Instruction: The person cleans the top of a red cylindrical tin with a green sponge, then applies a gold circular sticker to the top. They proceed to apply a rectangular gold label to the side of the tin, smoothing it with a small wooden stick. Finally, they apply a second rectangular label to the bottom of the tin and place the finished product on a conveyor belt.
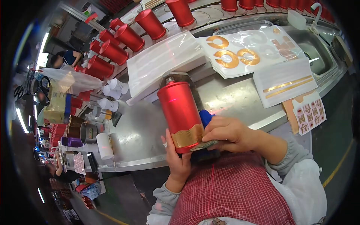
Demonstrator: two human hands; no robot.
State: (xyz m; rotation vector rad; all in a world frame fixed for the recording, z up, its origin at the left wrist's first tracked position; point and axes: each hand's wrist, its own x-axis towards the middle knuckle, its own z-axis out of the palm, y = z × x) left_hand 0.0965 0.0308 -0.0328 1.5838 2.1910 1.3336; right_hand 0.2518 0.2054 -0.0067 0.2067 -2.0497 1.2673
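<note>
A red bottle (179,103) with a bare metal neck lies tilted in front of me, its neck pointing away. A gold wavy-edged label (186,135) wraps its lower end. My left hand (177,161) grips the bottle near its base, with the thumb and fingers on either side. Pressed close to the label's right edge, my right hand (230,133) has its fingers closed on a thin flat piece (204,145) whose kind I cannot make out. Behind the bottle sit a blue part (205,117) and a dark support (195,88), both mostly hidden.
Sheets with gold ring-shaped stickers (227,59) and gold strips (288,87) lie to the right, near a sink (320,56). A white plastic-covered block (165,62) stands behind the bottle. Red bottles (150,24) line the conveyor (210,14). Cups and containers (89,132) stand left.
</note>
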